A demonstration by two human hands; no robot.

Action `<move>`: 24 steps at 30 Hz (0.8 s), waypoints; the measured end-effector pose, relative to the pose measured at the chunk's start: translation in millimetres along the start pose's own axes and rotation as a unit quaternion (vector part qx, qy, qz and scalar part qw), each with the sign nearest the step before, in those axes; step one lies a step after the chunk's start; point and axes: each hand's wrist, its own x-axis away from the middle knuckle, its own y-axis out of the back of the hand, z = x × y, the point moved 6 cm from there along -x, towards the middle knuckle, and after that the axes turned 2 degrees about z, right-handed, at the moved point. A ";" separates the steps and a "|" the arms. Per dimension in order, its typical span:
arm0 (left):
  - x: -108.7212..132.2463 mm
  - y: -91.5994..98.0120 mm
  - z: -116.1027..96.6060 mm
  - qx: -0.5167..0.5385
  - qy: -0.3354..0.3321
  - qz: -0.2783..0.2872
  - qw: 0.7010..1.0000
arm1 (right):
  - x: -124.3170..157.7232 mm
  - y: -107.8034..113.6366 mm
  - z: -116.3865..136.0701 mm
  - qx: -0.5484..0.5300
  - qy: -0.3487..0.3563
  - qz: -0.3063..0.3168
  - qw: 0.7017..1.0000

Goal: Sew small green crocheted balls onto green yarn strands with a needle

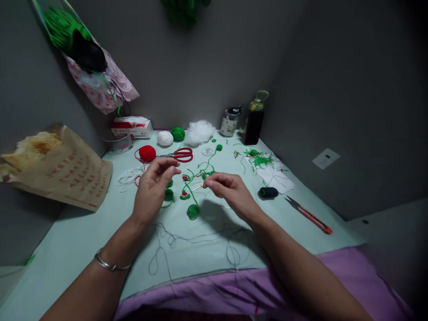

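Observation:
My right hand pinches a slim metal crochet hook, its shaft pointing left over the small crocheted pieces. My left hand hovers left of them, fingers loosely curved and thumb apart, with nothing visible in it. Between the hands lie a green-and-red crocheted piece, a similar small piece and a round green crocheted ball with a yarn tail. More green pieces are partly hidden by my left hand. Dark thread loops across the table in front of my hands.
Behind are red scissors, a red yarn ball, white yarn, green yarn and stuffing. At right are thread snips, a black spool, yarn scraps and a bottle. A paper bag stands left.

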 end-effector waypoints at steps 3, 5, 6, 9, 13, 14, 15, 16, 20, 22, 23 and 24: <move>-0.5 -3.8 6.1 0.041 0.031 0.025 0.998 | 0.4 -0.1 0.4 0.000 0.007 0.003 1.000; 0.7 -10.0 8.8 0.051 0.052 0.063 0.995 | 0.4 0.0 0.6 0.001 0.010 0.004 1.000; 1.7 -13.1 9.0 0.051 0.058 0.082 0.994 | 0.4 0.0 0.7 0.000 0.011 0.004 1.000; 4.9 -20.6 5.8 0.037 0.059 0.125 0.990 | 0.3 -0.1 1.5 0.000 0.013 0.004 1.000; 9.8 -28.6 -0.2 -0.012 0.040 0.152 0.988 | 0.4 -0.9 3.9 0.012 0.018 0.003 1.000; 11.5 -31.1 -0.7 -0.027 0.033 0.157 0.987 | 0.5 -1.3 4.6 0.016 0.021 0.003 1.000; 13.3 -34.0 -0.5 -0.043 0.028 0.165 0.985 | 0.6 -1.9 5.2 0.021 0.026 0.003 0.999; 15.4 -37.0 0.4 -0.059 0.024 0.172 0.983 | 0.6 -2.7 5.7 0.026 0.030 0.005 0.999; 20.8 -42.9 5.0 -0.112 0.021 0.159 0.981 | 0.7 -6.7 6.1 0.052 0.046 0.020 0.997; 20.9 -41.0 4.9 -0.121 0.016 0.129 0.984 | 0.5 -9.3 5.4 0.066 0.049 0.039 0.996; 20.4 -39.7 4.6 -0.120 0.014 0.118 0.986 | 0.3 -10.3 4.8 0.071 0.049 0.049 0.995; 19.7 -38.4 4.6 -0.117 0.012 0.110 0.987 | 0.1 -10.9 4.1 0.078 0.048 0.056 0.994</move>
